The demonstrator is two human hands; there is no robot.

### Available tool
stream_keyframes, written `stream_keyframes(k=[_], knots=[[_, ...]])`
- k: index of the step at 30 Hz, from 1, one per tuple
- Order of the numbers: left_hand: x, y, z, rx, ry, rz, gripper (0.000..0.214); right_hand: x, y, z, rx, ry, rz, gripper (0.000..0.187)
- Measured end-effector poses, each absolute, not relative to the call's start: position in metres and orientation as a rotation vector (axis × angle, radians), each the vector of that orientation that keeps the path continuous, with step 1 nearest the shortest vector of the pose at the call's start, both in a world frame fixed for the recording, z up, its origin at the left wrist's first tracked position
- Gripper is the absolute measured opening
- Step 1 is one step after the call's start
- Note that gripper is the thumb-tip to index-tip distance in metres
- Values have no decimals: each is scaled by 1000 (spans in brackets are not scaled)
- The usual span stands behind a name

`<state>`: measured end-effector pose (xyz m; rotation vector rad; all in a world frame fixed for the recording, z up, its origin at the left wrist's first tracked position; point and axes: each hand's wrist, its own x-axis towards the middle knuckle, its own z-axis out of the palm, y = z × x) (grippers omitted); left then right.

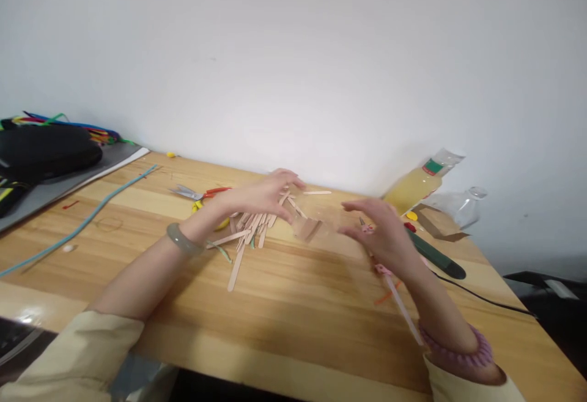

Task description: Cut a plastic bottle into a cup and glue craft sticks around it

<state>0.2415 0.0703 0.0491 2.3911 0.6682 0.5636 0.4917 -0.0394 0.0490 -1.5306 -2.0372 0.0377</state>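
My left hand (268, 197) hovers over the pile of wooden craft sticks (250, 224), thumb and fingers spread apart. Across from it, my right hand (385, 234) is also open, its thumb and forefinger apart and facing left. Between the two hands is a clear, see-through plastic piece (323, 215), blurred, with a brownish strip (310, 229) at its lower part. Whether any fingertip touches it I cannot tell. Scissors with orange handles (215, 192) lie behind my left wrist. Under my right hand is a pale stick with a pink bow (398, 301).
At the right are a bottle of yellow liquid (413, 185), a clear bottle (468, 208), a cardboard piece (440, 223), a dark green tool (438, 255) and a black cable (481, 300). Leftward lie a blue cord (87, 221) and a black case (50, 152). A wall (293, 71) stands behind the table.
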Motion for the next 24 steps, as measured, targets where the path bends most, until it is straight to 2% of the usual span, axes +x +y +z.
stream_keyframes(k=[2, 4, 8, 13, 17, 21, 24], knots=[[228, 77, 58, 2233, 843, 725, 35, 513, -46, 59, -1627, -1779, 141, 35], [217, 83, 65, 2077, 994, 875, 24, 533, -53, 65, -1742, -1537, 174, 34], [205, 85, 72, 1982, 1120, 999, 22, 556, -63, 67, -1827, -1399, 84, 34], [211, 83, 68, 2149, 1203, 915, 21, 569, -69, 60, -1941, -1664, 58, 45], [222, 84, 55, 2327, 1202, 786, 28, 582, -71, 49, -2107, -2013, 204, 21], [231, 81, 48, 2391, 1149, 697, 41, 588, -79, 40, -2241, -2205, 322, 23], [237, 73, 49, 2367, 830, 682, 21, 585, -84, 34, -2218, -2305, 274, 30]])
